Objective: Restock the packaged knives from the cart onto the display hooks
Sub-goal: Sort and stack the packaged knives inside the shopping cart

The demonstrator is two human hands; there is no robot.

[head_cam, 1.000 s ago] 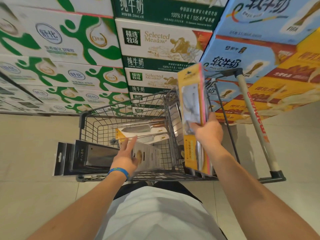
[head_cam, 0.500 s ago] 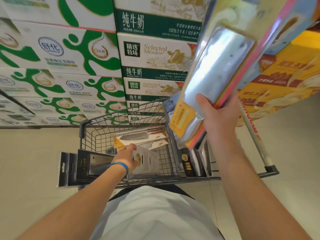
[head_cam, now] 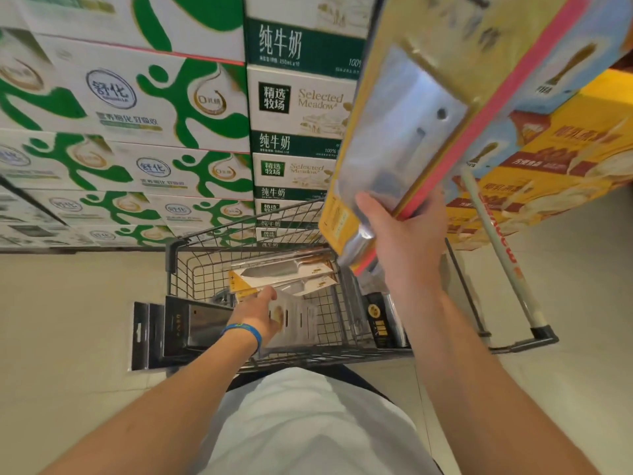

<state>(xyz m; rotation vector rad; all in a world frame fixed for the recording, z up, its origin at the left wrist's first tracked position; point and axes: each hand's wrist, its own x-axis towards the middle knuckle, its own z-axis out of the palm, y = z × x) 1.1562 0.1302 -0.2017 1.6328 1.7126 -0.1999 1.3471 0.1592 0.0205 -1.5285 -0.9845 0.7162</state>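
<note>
Surroundings: stacked milk cartons on a tiled floor.
Green-and-white cartons (head_cam: 113, 108) fill the left of the wall, stacked in rows. Directly beside them, touching, stands a column of dark green "Selected Meadow" cartons (head_cam: 301, 97). Blue cartons (head_cam: 603, 36) sit at upper right, with yellow cartons (head_cam: 565, 156) next to and below them. Print on the right-hand cartons is blurred. Pale floor tiles (head_cam: 68, 303) run below the stacks.

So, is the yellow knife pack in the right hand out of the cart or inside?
Out. The right hand grips the yellow knife pack by its lower end, above the cart rim.
</note>
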